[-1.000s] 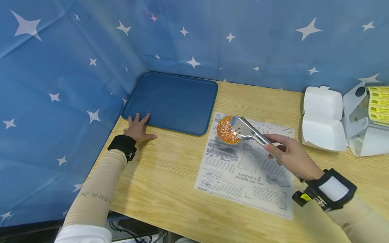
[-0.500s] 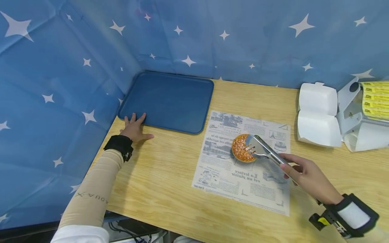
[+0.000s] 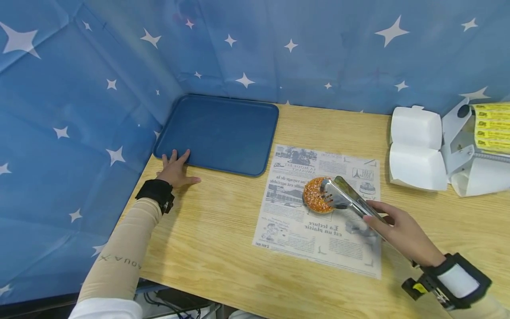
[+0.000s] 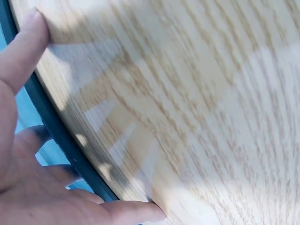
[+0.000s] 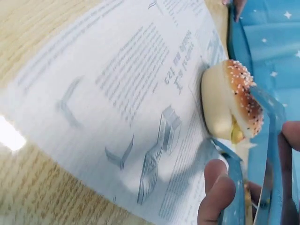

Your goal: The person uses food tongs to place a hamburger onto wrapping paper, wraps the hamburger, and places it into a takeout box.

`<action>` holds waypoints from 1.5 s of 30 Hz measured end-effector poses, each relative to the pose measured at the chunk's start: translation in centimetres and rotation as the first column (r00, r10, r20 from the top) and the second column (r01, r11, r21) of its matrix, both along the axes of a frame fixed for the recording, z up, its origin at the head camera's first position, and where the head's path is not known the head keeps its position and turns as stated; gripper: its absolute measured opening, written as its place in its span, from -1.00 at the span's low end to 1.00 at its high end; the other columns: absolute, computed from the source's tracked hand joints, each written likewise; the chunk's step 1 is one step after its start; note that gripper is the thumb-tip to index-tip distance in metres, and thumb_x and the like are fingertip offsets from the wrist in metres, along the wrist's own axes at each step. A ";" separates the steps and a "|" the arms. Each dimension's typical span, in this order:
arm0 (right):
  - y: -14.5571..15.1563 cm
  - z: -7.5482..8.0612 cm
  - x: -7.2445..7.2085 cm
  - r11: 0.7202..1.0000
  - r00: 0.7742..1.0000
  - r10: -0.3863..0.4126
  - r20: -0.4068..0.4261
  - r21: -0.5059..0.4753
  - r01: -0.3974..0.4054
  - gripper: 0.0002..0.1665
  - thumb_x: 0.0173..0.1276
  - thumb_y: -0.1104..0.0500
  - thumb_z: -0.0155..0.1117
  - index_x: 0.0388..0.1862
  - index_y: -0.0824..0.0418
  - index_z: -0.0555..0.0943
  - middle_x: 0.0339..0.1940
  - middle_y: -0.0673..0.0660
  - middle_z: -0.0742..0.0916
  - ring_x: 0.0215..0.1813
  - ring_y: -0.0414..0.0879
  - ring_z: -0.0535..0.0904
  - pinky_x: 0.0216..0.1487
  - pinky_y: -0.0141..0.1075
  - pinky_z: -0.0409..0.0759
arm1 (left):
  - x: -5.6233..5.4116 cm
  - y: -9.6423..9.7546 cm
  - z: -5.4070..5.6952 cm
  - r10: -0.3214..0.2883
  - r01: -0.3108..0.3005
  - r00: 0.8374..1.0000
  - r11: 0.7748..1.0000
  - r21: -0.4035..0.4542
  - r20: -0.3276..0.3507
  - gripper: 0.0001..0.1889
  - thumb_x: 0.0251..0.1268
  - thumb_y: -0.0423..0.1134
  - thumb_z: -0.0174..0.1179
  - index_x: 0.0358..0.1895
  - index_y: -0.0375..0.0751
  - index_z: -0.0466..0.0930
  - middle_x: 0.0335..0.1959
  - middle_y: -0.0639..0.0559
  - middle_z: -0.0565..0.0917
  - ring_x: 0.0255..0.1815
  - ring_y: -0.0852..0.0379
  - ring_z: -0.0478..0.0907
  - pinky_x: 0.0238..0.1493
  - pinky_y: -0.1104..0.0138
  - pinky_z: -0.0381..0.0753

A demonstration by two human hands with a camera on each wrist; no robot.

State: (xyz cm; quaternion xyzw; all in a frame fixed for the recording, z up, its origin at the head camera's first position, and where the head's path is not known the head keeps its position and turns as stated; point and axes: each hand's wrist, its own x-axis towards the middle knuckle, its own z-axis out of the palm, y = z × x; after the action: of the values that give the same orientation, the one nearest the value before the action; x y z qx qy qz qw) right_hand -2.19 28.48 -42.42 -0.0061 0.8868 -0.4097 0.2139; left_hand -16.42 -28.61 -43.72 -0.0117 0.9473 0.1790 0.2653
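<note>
A small sesame-topped burger (image 3: 314, 195) stands on a sheet of printed paper (image 3: 287, 226); its side and a bit of yellow-green filling show in the right wrist view. My right hand (image 3: 402, 230) grips metal tongs (image 5: 274, 154). One tong end lies over the bun's top, and the other sits low by its base with a gap, seemingly apart from it. At the near left edge of a blue tray (image 3: 223, 133), my left hand (image 3: 175, 172) rests with fingers spread across the rim and the thumb on the wood.
At the right stands an opened white foam box (image 3: 417, 166), beside a white holder (image 3: 458, 133) with yellow-printed packets (image 3: 492, 128). A blue star-patterned curtain (image 3: 279, 53) borders the table at the back and left. Cables (image 3: 167, 305) show below the table's front edge.
My right hand has carried the burger toward me and slightly right, over the middle of the paper. The tongs have since spread and tilted. My left hand stays on the tray's edge.
</note>
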 end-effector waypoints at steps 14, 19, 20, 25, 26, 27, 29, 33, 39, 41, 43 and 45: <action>1.3 2.5 -0.4 0.997 0.993 -0.068 -0.092 0.040 0.072 -0.15 0.58 -0.13 0.13 0.57 0.40 0.22 0.41 0.54 0.42 0.22 0.50 0.51 -0.24 -0.37 0.60 | -0.6 0.8 1.2 -0.009 0.009 1.000 0.999 -0.031 -0.015 0.07 0.36 0.11 0.30 0.66 -0.23 -0.21 0.58 -0.54 -0.39 0.52 -0.59 -0.57 0.25 -0.62 -0.25; -0.4 3.6 -1.8 0.994 0.974 -0.105 -0.200 -0.023 0.103 -0.22 0.61 -0.05 0.11 0.57 0.40 0.22 0.38 0.51 0.44 0.17 0.44 0.54 -0.25 -0.48 0.54 | -0.2 6.6 4.2 0.014 0.063 0.931 0.978 0.200 -0.365 -0.31 0.51 -0.16 0.20 0.56 -0.35 0.18 0.58 -0.45 0.07 0.60 -0.38 -0.03 0.49 -0.24 0.07; -1.0 3.7 -2.0 0.993 0.971 -0.113 -0.209 -0.038 0.107 -0.23 0.62 -0.05 0.10 0.57 0.39 0.22 0.38 0.49 0.44 0.17 0.42 0.54 -0.23 -0.47 0.54 | 0.2 8.2 4.7 0.031 0.115 0.879 0.954 0.276 -0.476 -0.42 0.52 -0.24 0.17 0.50 -0.37 0.29 0.53 -0.41 0.21 0.56 -0.32 0.12 0.49 -0.12 0.18; -4.5 3.9 -3.5 0.984 0.966 -0.144 -0.217 -0.133 0.117 -0.22 0.62 -0.07 0.08 0.58 0.37 0.20 0.39 0.48 0.44 0.23 0.39 0.51 -0.08 -0.18 0.60 | 3.7 17.1 6.2 0.075 0.445 0.663 0.761 0.472 -0.745 -0.65 0.47 -0.49 0.09 0.26 -0.41 0.57 0.29 -0.26 0.57 0.29 -0.10 0.52 0.28 0.25 0.48; -5.2 4.0 -3.8 0.982 0.965 -0.145 -0.217 -0.147 0.114 -0.21 0.62 -0.09 0.08 0.58 0.37 0.20 0.39 0.48 0.45 0.23 0.37 0.52 -0.08 -0.16 0.60 | 4.6 18.7 6.5 0.049 0.487 0.677 0.718 0.497 -0.734 -0.63 0.48 -0.50 0.08 0.29 -0.41 0.55 0.32 -0.26 0.55 0.32 -0.09 0.51 0.29 0.28 0.47; -5.8 4.0 -4.0 0.981 0.964 -0.144 -0.222 -0.159 0.110 -0.20 0.61 -0.10 0.08 0.59 0.36 0.20 0.39 0.47 0.45 0.23 0.36 0.53 -0.07 -0.14 0.60 | 5.4 20.1 6.8 0.010 0.517 0.701 0.681 0.518 -0.713 -0.60 0.48 -0.49 0.07 0.33 -0.41 0.51 0.36 -0.26 0.52 0.37 -0.08 0.47 0.34 0.29 0.43; -6.9 4.1 -4.5 0.979 0.962 -0.139 -0.237 -0.178 0.097 -0.19 0.61 -0.12 0.09 0.58 0.36 0.20 0.37 0.45 0.48 0.21 0.31 0.55 -0.08 -0.20 0.62 | 6.7 22.6 7.3 -0.076 0.540 0.758 0.631 0.557 -0.648 -0.54 0.51 -0.46 0.06 0.43 -0.40 0.40 0.49 -0.24 0.38 0.50 -0.03 0.32 0.47 0.29 0.29; -8.5 4.5 -4.7 0.973 0.963 -0.133 -0.233 -0.213 0.083 -0.17 0.60 -0.15 0.09 0.60 0.33 0.18 0.36 0.42 0.50 0.20 0.27 0.57 -0.02 -0.10 0.64 | 7.8 25.4 7.9 -0.190 0.512 0.836 0.606 0.609 -0.515 -0.39 0.61 -0.32 0.03 0.60 -0.30 0.07 0.67 -0.08 -0.01 0.66 0.16 -0.11 0.58 0.34 -0.02; -9.5 4.8 -4.3 0.966 0.966 -0.126 -0.224 -0.250 0.067 -0.20 0.60 -0.10 0.11 0.59 0.30 0.20 0.38 0.40 0.49 0.19 0.29 0.58 -0.05 0.03 0.65 | 8.0 26.0 7.6 -0.222 0.465 0.877 0.612 0.640 -0.425 -0.20 0.59 -0.23 0.09 0.66 -0.19 -0.21 0.70 0.08 -0.29 0.64 0.31 -0.32 0.59 0.29 -0.05; -9.6 4.9 -3.9 0.953 0.968 -0.133 -0.213 -0.294 0.066 -0.25 0.64 -0.09 0.03 0.60 0.30 0.19 0.43 0.40 0.45 0.22 0.30 0.56 -0.01 0.06 0.63 | 8.1 26.0 7.3 -0.232 0.461 0.883 0.595 0.658 -0.409 -0.12 0.55 -0.19 0.15 0.66 -0.15 -0.30 0.69 0.09 -0.37 0.64 0.31 -0.39 0.60 0.26 -0.07; -9.9 5.1 -3.5 0.932 0.971 -0.133 -0.199 -0.359 0.054 -0.28 0.69 -0.08 -0.12 0.61 0.31 0.15 0.48 0.39 0.39 0.28 0.30 0.51 0.08 0.12 0.60 | 8.1 26.0 7.0 -0.235 0.465 0.882 0.574 0.674 -0.408 -0.03 0.52 -0.11 0.20 0.66 -0.08 -0.38 0.67 0.13 -0.45 0.64 0.31 -0.46 0.61 0.22 -0.08; -10.2 5.3 -3.0 0.906 0.974 -0.133 -0.184 -0.421 0.044 -0.29 0.72 -0.10 -0.29 0.63 0.29 0.12 0.52 0.35 0.34 0.29 0.24 0.50 0.14 0.05 0.59 | 8.2 26.0 6.7 -0.223 0.461 0.884 0.553 0.694 -0.411 0.04 0.47 0.09 0.20 0.65 0.01 -0.46 0.66 0.18 -0.51 0.64 0.29 -0.51 0.61 0.17 -0.10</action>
State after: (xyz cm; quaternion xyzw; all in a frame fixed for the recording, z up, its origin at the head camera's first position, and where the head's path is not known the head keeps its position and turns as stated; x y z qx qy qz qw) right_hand -5.18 18.31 -37.12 -0.0540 0.7964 -0.5948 0.0948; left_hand -8.18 -2.63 -37.03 0.3150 0.7865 0.5126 0.1395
